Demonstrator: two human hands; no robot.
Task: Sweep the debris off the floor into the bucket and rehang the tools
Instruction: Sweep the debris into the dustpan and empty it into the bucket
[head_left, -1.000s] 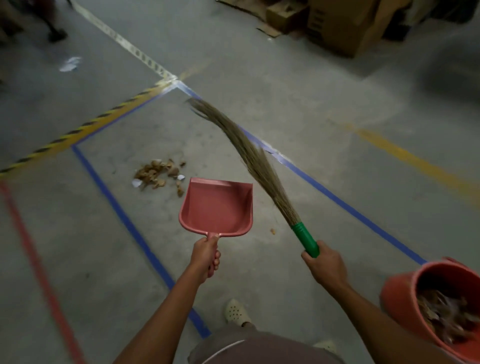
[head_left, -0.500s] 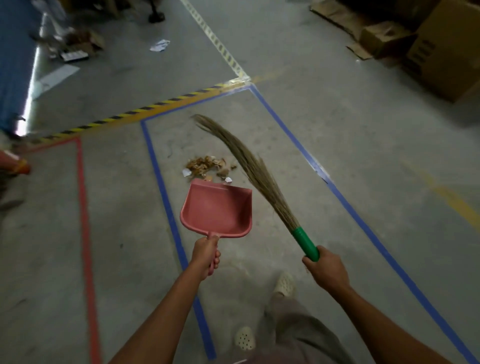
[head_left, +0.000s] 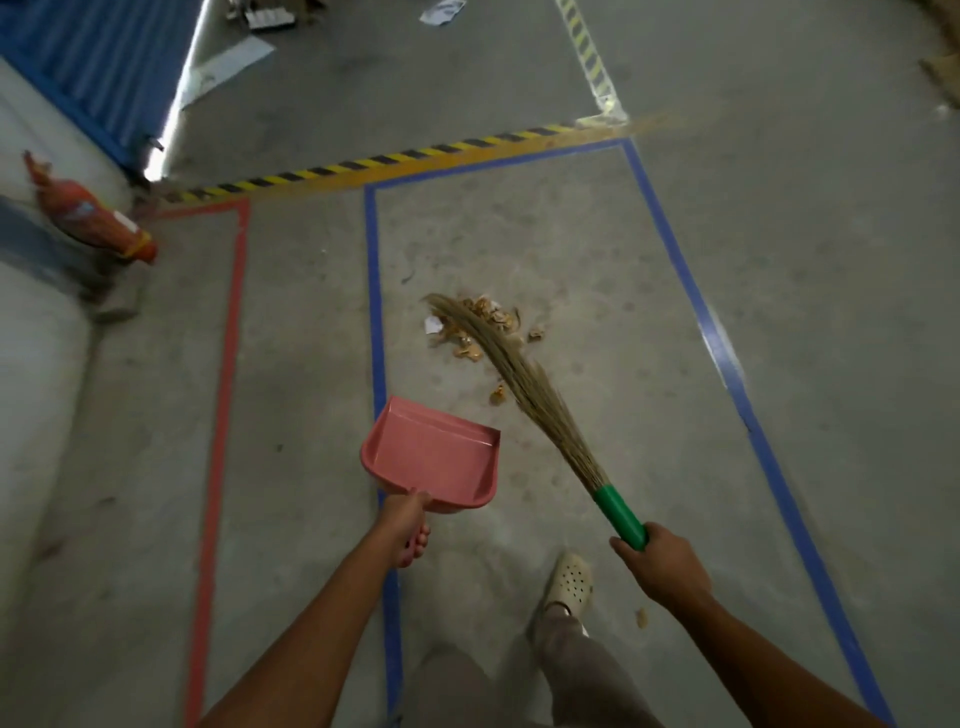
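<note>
Gripping dustpan (head_left: 434, 454) handle, your left hand (head_left: 408, 525) curls its fingers tight round it. Pan sits low over concrete floor (head_left: 571, 234), mouth facing away from you, inside showing bare pink plastic. Your right hand (head_left: 660, 561) wraps green handle (head_left: 621, 514) of grass broom (head_left: 524, 384). Bristles slant forward-left, tips lying over debris (head_left: 478, 327) pile (dry brown scraps, one white bit). Pile lies inside blue tape (head_left: 375, 291) rectangle, beyond pan, apart from it. One stray scrap (head_left: 642, 617) lies near your shoe (head_left: 569, 579).
</note>
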